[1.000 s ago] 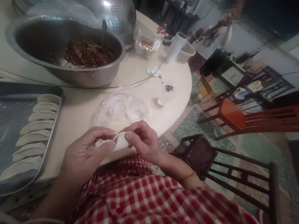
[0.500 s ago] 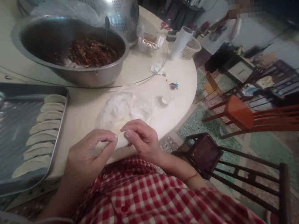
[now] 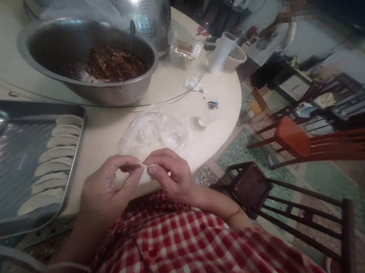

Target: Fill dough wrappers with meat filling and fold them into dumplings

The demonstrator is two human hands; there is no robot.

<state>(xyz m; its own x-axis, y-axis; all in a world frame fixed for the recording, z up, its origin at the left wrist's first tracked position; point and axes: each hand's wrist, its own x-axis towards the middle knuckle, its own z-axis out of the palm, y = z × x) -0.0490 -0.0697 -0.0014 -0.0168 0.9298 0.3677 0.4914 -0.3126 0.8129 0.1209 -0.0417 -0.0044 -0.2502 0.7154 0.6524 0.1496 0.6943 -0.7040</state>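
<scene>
My left hand (image 3: pixel 105 183) pinches a small pale bit of dough (image 3: pixel 143 165) between thumb and index finger. Against it, from the other side, my right hand (image 3: pixel 170 172) closes its thumb and fingertips. Flour whitens the fingers, and most of what lies between them is hidden. Just beyond the hands, a crumpled clear plastic bag (image 3: pixel 155 128) lies on the table, with a pale round wrapper partly showing on it. To the left, a metal tray (image 3: pixel 6 163) carries several folded dumplings (image 3: pixel 53 166) in a row along its right side.
A steel bowl (image 3: pixel 109 94) of dark filling, with a spoon in it, stands behind the bag. Farther back are a colander (image 3: pixel 153 13), a plastic-wrapped package (image 3: pixel 184 49), a white roll (image 3: pixel 224 49) and a basket (image 3: pixel 235 59). Chairs (image 3: pixel 290 138) stand right; a person is in the background.
My right fingertips have moved left and now meet the left ones at the bit of dough. The view has shifted slightly; the tray and bowl stay put.
</scene>
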